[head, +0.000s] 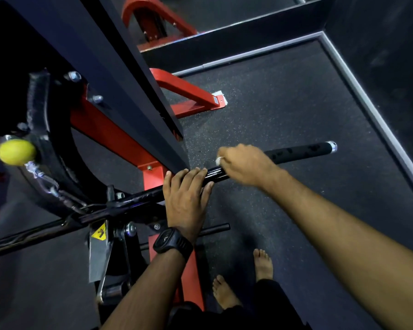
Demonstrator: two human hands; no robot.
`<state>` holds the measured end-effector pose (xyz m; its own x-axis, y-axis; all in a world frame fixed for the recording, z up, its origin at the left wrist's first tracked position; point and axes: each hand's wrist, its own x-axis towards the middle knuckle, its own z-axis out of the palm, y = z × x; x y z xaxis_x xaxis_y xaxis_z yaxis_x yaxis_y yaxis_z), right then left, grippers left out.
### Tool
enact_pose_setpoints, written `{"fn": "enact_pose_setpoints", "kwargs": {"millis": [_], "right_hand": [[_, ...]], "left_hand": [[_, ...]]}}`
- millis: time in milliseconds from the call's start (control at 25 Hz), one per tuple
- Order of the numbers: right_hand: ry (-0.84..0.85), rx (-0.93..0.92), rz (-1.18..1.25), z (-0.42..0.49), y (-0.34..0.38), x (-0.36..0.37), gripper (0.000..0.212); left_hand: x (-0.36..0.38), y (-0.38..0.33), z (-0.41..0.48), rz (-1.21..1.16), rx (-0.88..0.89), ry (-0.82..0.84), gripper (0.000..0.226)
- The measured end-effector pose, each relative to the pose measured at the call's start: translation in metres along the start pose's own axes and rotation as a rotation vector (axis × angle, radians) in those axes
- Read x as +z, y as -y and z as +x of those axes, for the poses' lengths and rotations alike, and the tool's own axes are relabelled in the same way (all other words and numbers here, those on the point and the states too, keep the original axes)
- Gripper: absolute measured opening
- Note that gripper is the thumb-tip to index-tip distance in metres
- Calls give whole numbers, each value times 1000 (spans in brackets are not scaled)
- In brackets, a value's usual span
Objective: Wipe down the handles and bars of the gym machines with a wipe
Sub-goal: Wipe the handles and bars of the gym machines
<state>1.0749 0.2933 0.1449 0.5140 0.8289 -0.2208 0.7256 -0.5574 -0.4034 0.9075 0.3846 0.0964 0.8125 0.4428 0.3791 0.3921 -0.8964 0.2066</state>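
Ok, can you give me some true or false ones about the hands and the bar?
1. The right hand holds a white wipe against the bar. True.
2. The watch is on the right wrist. False: it is on the left wrist.
3. The left hand grips the bar. True.
4. The knob is blue. False: it is yellow.
5. The person wears shoes. False: the feet are bare.
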Motion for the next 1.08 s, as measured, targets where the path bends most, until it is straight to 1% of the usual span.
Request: {"fn": "enact_pose_setpoints", "kwargs": {"millis": [40, 80, 120, 160, 200, 240, 280, 360, 400, 480, 520, 600, 640, 680, 720, 760, 800, 840, 880, 920, 960, 1000, 1040, 1080], "right_hand": [[-63, -70, -25, -7, 8, 8, 23], [-131, -103, -58, -12, 10, 13, 22], [-199, -46, -63, -14, 1, 15, 20], [-270, 59, -35, -14, -9, 13, 18], [-344, 122, 27, -14, -16, 13, 16], [-419, 105, 82, -18, -18, 16, 13], [-483, 9, 80, -23, -17, 20, 8], [-554, -210, -17, -34, -16, 33, 5], [-605, -219, -12, -36, -17, 37, 8], [-696, -158, 107, -40, -14, 46, 14], [-727, -207, 137, -44, -11, 52, 17], [-746, -329, 84, -53, -6, 66, 20], [-764, -288, 92, -56, -6, 70, 22], [-817, -137, 181, -57, -6, 73, 24], [-876, 47, 324, -57, -2, 73, 26], [-910, 163, 416, -56, 4, 75, 27], [-893, 156, 414, -54, 11, 78, 26], [-844, 64, 365, -54, 16, 85, 25], [-820, 16, 330, -55, 20, 88, 23], [-855, 78, 393, -53, 19, 90, 21], [-950, 252, 543, -51, 16, 88, 19], [-1052, 477, 749, -49, 16, 87, 15], [-1089, 656, 940, -47, 20, 86, 12], [-1052, 757, 1120, -44, 26, 87, 11]], "left_hand": [[0, 0, 0, 2, 1, -5, 34], [-1, 0, 0, -4, 0, -5, 34], [-1, 1, 0, -16, -4, -1, 34], [-2, 1, 1, -25, -10, 2, 34], [-3, 0, 1, -28, -19, 2, 33], [-4, -1, 2, -28, -27, 0, 33], [-5, -3, 2, -31, -33, -4, 33], [-6, -7, 2, -41, -37, -11, 32], [-7, -7, 2, -42, -38, -9, 32], [-7, -6, 1, -42, -41, 2, 33], [-8, -5, 1, -42, -43, 7, 34], [-8, -7, 2, -36, -38, 20, 36], [-8, -8, 2, -36, -33, 29, 36], [-8, -9, 2, -35, -32, 37, 36], [-7, -8, 3, -31, -34, 46, 36], [-5, -9, 3, -24, -35, 53, 36], [-4, -10, 4, -17, -31, 59, 36], [-2, -10, 5, -13, -23, 64, 36], [-1, -10, 5, -9, -11, 72, 37], [0, -10, 5, -2, 1, 80, 37], [1, -10, 6, 6, 9, 86, 37], [2, -10, 7, 14, 12, 89, 36], [3, -10, 7, 20, 10, 88, 36], [4, -10, 8, 24, 6, 82, 36]]}}
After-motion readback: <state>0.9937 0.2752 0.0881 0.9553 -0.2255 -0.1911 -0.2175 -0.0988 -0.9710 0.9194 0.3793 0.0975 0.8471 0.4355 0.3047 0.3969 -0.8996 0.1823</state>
